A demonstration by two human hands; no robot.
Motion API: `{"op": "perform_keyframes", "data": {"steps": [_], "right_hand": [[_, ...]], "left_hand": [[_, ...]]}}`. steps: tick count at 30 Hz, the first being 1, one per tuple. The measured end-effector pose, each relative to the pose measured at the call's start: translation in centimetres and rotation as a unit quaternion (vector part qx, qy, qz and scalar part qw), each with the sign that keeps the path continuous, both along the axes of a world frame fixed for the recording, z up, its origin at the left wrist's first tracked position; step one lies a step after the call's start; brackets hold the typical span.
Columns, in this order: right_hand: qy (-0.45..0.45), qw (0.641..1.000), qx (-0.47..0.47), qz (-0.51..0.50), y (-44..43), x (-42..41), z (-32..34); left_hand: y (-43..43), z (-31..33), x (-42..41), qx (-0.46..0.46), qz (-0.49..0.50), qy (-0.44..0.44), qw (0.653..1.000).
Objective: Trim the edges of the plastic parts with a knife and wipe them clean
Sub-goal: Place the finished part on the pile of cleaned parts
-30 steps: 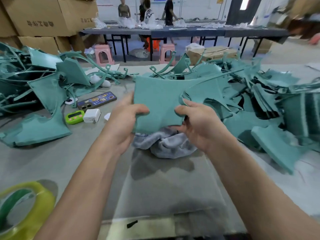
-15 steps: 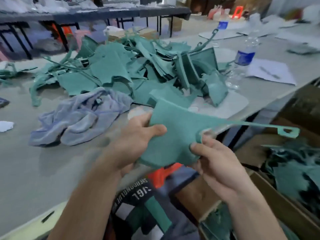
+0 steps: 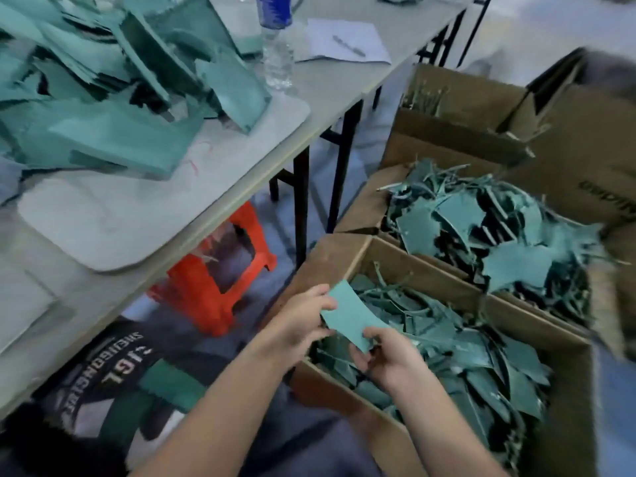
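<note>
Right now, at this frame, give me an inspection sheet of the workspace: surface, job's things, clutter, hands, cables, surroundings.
Surface: grey table with a white mat on it.
Job's things: teal plastic part held over the near cardboard box, which is full of teal pieces; pile of teal parts on the table; no knife seen.
Clutter: water bottle, paper sheet with a pen.
Hands: left hand and right hand both pinch the plastic part.
Cables: nothing seen.
Surroundings: second cardboard box of teal pieces behind; orange stool under the table.
</note>
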State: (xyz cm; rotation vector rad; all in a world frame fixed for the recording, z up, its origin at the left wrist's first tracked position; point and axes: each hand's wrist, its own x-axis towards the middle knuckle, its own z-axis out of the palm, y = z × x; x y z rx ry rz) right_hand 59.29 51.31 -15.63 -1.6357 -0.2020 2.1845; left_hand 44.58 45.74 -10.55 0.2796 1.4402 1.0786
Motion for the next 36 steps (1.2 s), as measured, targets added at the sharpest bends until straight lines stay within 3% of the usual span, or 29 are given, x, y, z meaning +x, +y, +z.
{"op": "perform_keyframes", "data": {"steps": [7,12,17,20,23,26,30,34,36], "right_hand": [[0.101,0.985,-0.06,-0.13,5.0,3.2,-5.2],[0.115,0.992,-0.022,-0.038,4.1,-0.8,-4.2],[0.193,0.97,0.097,0.111,2.9,-7.1,4.2],[0.233,0.926,0.221,0.199,2.2,-11.2,11.3],[0.25,0.854,0.348,0.296,0.7,-15.8,17.9],[0.276,0.786,0.417,0.364,-2.0,-21.0,22.6],[0.268,0.698,0.486,0.451,-7.4,-28.7,26.2],[0.217,0.648,0.544,0.486,-12.9,-36.8,27.2],[0.12,0.567,0.659,0.479,-14.2,-40.9,26.7]], "left_hand": [[1.2,-2.1,0.3,-0.001,-0.007,-0.024,1.0],[1.5,-0.5,-2.7,0.027,0.009,0.073,0.997],[0.7,4.6,-5.8,0.12,-0.002,0.181,0.976],[-0.9,9.7,-8.4,0.186,0.044,0.248,0.95],[-3.8,15.0,-12.0,0.212,0.108,0.34,0.91],[-7.9,19.2,-16.0,0.22,0.191,0.397,0.87],[-14.5,21.7,-21.9,0.162,0.364,0.51,0.762],[-22.3,21.4,-27.8,-0.024,0.475,0.588,0.654],[-26.3,20.5,-30.2,-0.091,0.502,0.589,0.627]]}}
